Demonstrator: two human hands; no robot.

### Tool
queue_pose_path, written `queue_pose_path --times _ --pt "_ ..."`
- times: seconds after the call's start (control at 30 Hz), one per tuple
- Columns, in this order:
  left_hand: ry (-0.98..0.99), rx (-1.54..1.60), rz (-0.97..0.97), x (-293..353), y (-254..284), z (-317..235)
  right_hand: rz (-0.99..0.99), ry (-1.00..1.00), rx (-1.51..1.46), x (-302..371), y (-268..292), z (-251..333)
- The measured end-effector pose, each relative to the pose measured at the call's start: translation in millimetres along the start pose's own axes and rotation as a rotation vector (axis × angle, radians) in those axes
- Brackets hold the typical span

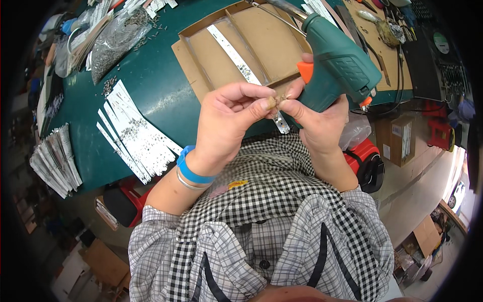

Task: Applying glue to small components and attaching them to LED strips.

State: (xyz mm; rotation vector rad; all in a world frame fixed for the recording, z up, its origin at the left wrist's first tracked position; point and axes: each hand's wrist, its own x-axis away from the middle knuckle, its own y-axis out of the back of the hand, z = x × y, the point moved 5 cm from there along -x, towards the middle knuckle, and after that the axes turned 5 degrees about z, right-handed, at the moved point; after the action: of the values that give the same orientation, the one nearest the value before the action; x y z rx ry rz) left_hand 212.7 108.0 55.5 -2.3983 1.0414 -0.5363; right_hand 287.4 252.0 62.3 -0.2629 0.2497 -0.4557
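Observation:
My left hand (224,111) is closed, thumb and fingertips pinching a small brownish piece (276,100) too small to make out. Against it press the thumb and finger of my right hand (322,118), which also grips a green soldering gun (339,65) with an orange trigger. The gun's metal barrel points away to the far left. Under my fingertips runs a narrow white circuit strip (232,53), dotted with small parts; its near end sticks out below my hands. The strip's far part lies in a shallow cardboard tray (266,38).
Many similar white strips (136,131) lie fanned on the green table (166,90) at left, with another bundle (56,161) by the left edge. A clear bag of small dark parts (118,45) sits far left. Tools lie on a board (375,30) at far right.

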Motion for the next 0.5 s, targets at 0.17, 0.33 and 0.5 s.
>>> queue_pose_path --times 0.17,0.33,0.5 --pt "-0.005 0.026 -0.007 0.6 0.4 2.1 -0.017 0.005 0.085 1.3 1.3 1.5" --pt "0.249 0.407 0.173 -4.5 -1.9 13.0 -0.057 0.044 0.164 4.0 -2.1 6.0" --pt "0.216 0.028 -0.001 -2.8 -3.0 13.8 0.067 0.192 0.47 7.0 -7.8 3.0"
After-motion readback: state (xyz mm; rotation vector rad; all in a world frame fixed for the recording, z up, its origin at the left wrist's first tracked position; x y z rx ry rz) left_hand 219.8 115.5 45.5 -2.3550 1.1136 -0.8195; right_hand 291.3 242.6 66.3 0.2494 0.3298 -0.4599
